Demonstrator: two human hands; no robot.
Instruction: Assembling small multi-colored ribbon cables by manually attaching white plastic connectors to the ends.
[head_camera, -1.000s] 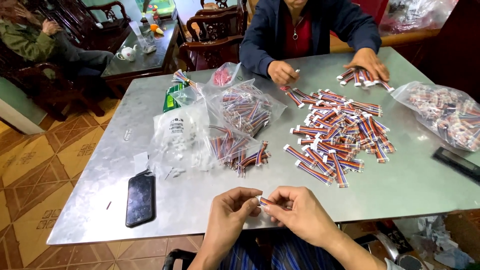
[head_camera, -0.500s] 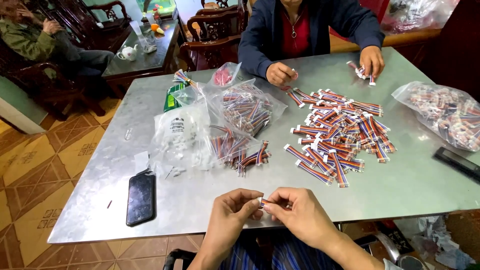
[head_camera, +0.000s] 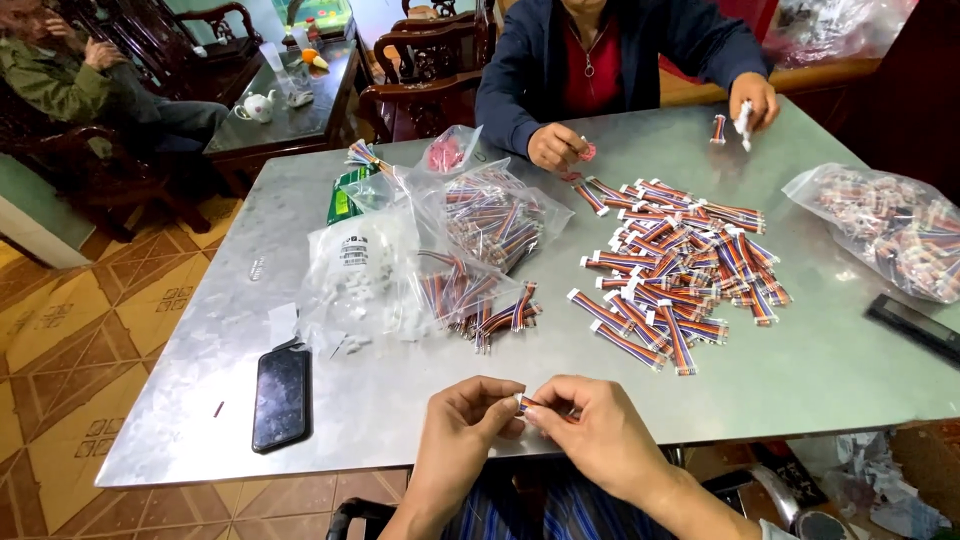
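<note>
Head camera looks steeply down, close over the metal table (head_camera: 800, 400).

At the near edge of the metal table (head_camera: 800, 380), the left hand (head_camera: 462, 425) and right hand (head_camera: 590, 430) pinched a short striped ribbon cable (head_camera: 527, 404) between their fingertips, near a black phone (head_camera: 281, 397) and heaped cables (head_camera: 680, 265).

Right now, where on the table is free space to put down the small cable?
Bare metal lies along the near table edge, between the black phone and the loose cable pile. The far left corner is also bare. It is crowded around the plastic bags at the middle.
</note>
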